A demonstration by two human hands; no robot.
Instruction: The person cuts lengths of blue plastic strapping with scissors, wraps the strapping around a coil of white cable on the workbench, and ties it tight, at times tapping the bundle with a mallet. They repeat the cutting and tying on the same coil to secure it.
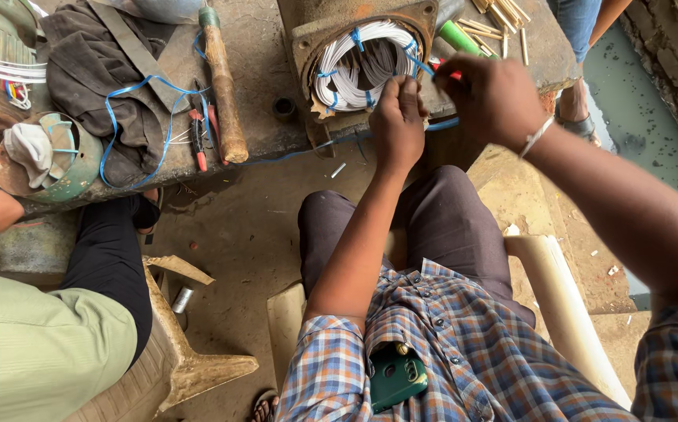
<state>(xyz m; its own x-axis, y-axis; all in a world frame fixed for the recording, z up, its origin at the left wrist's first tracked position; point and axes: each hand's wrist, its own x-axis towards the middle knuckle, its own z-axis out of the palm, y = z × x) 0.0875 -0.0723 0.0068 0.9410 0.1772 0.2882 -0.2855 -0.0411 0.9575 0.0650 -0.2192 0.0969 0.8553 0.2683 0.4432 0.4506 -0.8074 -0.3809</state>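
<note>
Fingers on the left hand [398, 117] are pinched shut right at the lower rim of the winding [362, 66], and it looks like they've got the blue cord [442, 124] or a bit of the coil nipped between them, though the exact grip is hidden behind the knuckles. Right hand [489, 98] is curled closed too, just to the right of the coil, with the cord running out from under it and something red poking out by the fingertips; can't tell what that is. So my read is this is the lacing stage, tying the coil bundle down with cord, and several blue ties already sit around the ring. Next bit would call for keeping the cord taut with one hand while the other feeds it round the bundle without snagging the wires. Winding itself is a fat ring of whitish wire sitting in the rusty stator housing [308, 35] at the edge of the bench [257, 47], right in front of the person's knees. Looks neat and tightly packed, with paler strips tucked in the middle. Hammer [222, 86] and a dark cloth [93, 66] lie off to the left, wooden sticks [503, 19] behind.
</note>
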